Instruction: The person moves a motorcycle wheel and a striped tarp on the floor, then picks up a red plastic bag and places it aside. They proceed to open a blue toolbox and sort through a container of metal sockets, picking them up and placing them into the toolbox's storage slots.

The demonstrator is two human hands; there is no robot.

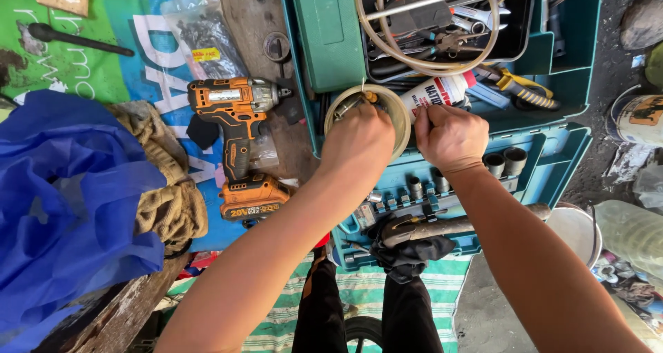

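Tubing, a pale translucent coil (399, 115), lies flat on the teal toolbox (566, 153) at the middle of the view, between both hands. The left hand (359, 140) is closed on the coil's rim at about 9 o'clock, near a small fitting (353, 103). The right hand (450, 136) is a fist at the coil's 3 o'clock, fingers curled under; whether it pinches the tubing I cannot tell. Both hands are equally near. At 12 o'clock a bigger hose loop (427, 63) rests over a tray of wrenches. At 9 o'clock, well apart, lies an orange cordless driver (238, 146).
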